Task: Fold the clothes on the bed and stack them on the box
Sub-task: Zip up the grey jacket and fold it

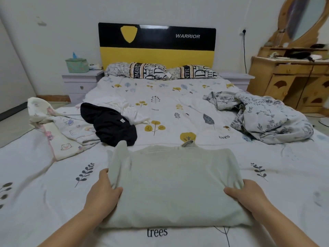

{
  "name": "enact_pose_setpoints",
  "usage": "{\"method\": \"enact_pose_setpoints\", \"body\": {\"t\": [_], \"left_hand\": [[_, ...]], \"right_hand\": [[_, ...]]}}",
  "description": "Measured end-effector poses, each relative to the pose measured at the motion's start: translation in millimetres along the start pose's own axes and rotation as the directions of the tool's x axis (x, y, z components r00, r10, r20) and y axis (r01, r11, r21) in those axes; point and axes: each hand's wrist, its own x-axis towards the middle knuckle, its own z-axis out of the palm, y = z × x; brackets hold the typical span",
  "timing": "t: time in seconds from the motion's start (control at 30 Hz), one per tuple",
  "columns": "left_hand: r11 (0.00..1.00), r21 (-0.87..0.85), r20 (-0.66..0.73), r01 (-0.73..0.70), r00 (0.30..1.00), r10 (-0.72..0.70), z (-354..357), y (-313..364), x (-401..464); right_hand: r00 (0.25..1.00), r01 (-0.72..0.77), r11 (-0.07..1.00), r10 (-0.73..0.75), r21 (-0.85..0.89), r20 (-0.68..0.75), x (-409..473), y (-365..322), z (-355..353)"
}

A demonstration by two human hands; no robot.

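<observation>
A pale grey-green garment (174, 184) lies folded into a rectangle on the bed (53, 202) in front of me. My left hand (102, 191) grips its left edge, thumb on top and fingers under the cloth. My right hand (247, 192) grips the right edge the same way. To the left lie a black garment (110, 123), a white garment (124, 107) behind it, and a cream cartoon-print garment (62, 129). No box is in view.
A crumpled grey floral quilt (267, 116) sits at the bed's right. Two pillows (160, 71) lean against the black-and-yellow headboard (156, 45). A nightstand (81, 82) stands at the left, a wooden dresser (293, 77) with mirror at the right.
</observation>
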Motion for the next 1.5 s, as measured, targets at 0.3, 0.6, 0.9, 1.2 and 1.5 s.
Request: {"method": "enact_pose_setpoints", "body": {"t": [0.3, 0.6, 0.9, 1.2, 1.5], "left_hand": [[0.661, 0.587, 0.242, -0.468, 0.880, 0.408, 33, 26, 4], [0.547, 0.595, 0.278, -0.589, 0.789, 0.547, 50, 23, 6], [0.777, 0.233, 0.465, -0.585, 0.769, 0.439, 56, 44, 12], [0.584, -0.747, 0.485, 0.319, 0.861, 0.150, -2, 75, 37], [0.760, -0.629, 0.278, 0.162, 0.960, 0.026, -16, 25, 74]], "right_hand": [[0.996, -0.070, 0.993, 0.065, -0.096, -0.055, -13, -5, 6], [0.979, -0.190, 0.972, 0.178, 0.137, 0.099, -4, -4, -2], [0.999, 0.022, 0.985, -0.026, 0.172, 0.021, -13, -62, -6], [0.836, 0.511, 0.703, -0.540, -0.494, 0.097, -92, -165, 76], [0.690, 0.697, 0.499, -0.662, -0.515, 0.292, -137, -168, 195]]}}
